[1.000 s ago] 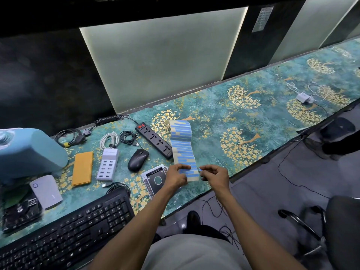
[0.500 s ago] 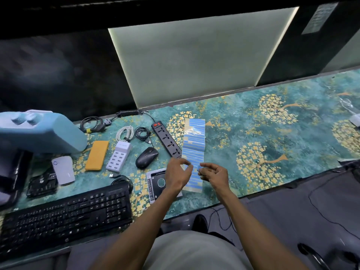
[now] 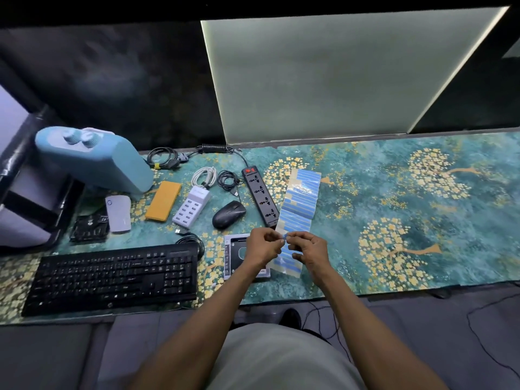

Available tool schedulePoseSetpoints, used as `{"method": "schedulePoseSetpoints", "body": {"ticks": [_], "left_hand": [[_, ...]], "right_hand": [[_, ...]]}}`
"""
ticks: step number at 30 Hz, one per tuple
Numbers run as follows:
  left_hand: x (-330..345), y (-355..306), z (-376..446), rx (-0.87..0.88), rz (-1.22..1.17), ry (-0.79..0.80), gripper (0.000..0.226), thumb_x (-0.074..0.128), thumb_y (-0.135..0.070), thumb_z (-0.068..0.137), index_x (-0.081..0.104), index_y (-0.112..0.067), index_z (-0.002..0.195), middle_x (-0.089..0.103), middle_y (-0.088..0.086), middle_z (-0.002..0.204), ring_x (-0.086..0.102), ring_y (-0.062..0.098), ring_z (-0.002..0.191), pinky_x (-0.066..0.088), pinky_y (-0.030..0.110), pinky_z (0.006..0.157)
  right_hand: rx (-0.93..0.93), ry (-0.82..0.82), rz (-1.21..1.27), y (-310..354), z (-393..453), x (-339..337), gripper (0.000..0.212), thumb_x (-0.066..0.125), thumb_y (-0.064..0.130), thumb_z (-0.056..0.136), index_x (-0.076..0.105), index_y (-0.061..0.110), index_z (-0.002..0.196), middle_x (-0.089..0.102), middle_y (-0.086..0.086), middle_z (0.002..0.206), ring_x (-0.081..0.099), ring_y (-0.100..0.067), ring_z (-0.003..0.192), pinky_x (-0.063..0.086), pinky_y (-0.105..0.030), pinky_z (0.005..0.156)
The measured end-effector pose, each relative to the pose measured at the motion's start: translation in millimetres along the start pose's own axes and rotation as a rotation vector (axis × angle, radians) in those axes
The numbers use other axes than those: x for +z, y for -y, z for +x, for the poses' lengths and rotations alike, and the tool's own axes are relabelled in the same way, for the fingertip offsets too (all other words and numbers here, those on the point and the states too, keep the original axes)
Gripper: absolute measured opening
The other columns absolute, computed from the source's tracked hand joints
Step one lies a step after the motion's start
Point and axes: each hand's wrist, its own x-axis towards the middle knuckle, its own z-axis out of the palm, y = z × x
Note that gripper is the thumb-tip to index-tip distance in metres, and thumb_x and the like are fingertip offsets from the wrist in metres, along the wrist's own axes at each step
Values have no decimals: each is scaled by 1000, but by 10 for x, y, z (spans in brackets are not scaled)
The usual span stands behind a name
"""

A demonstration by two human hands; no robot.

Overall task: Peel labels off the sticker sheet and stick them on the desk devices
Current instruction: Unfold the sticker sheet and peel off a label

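Observation:
A long sticker sheet (image 3: 299, 204) with blue labels lies flat on the patterned desk, running away from me. My left hand (image 3: 263, 247) and my right hand (image 3: 308, 247) meet above its near end, fingertips pinched together on a small blue label (image 3: 284, 236). Under my left hand lies a silver drive caddy (image 3: 235, 250), partly hidden. Left of the sheet are a black power strip (image 3: 260, 199), a black mouse (image 3: 228, 214), a white multi-port charger (image 3: 192, 206), an orange flat case (image 3: 163, 200), a white pocket drive (image 3: 118, 209) and a black keyboard (image 3: 112, 275).
A big light-blue device (image 3: 92, 160) stands at the back left beside a black tray (image 3: 42, 220). Coiled cables (image 3: 202, 177) lie behind the charger. A bare circuit board (image 3: 88, 228) sits by the pocket drive. The desk edge (image 3: 394, 289) runs close to my body.
The camera view swung left and down. My hands rose off the sheet's near end and came together, and a small blue label now shows between the fingertips.

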Motion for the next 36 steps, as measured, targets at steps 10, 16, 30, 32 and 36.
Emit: {"method": "schedulePoseSetpoints", "body": {"ticks": [10,16,30,32,36], "left_hand": [[-150,9,-131,-235,-269,105,13,65,-2,91,69,-2,79,66,16,79,61,24,59,58,40,65],[-224,35,-142,-293,-328,106,13,66,-3,85,64,-1,73,61,16,75,59,24,56,60,43,67],[-235,18,-116,-380,-339,112,11,65,-6,82,63,1,73,57,11,65,55,20,51,63,44,72],[-241,20,-106,-404,-356,122,10,66,-6,81,64,2,75,59,11,66,56,20,51,63,44,72],[-234,36,-105,-442,-367,143,9,65,-7,81,62,1,79,58,10,65,56,20,54,60,39,65]], "right_hand": [[41,80,17,-26,-134,85,15,70,5,87,76,1,101,67,-12,79,52,-21,59,41,-29,54],[5,102,-33,-47,-220,130,4,76,13,87,76,11,91,68,-6,81,58,-18,67,44,-28,59],[-40,90,-58,-130,-311,171,4,75,12,90,72,14,92,68,-6,88,63,-21,78,47,-35,66],[-35,85,-44,-138,-316,189,5,75,12,90,71,15,91,68,-6,89,64,-21,79,47,-36,68],[-17,93,-18,-145,-329,222,11,72,7,90,69,18,87,69,-3,88,63,-21,81,45,-34,68]]}}
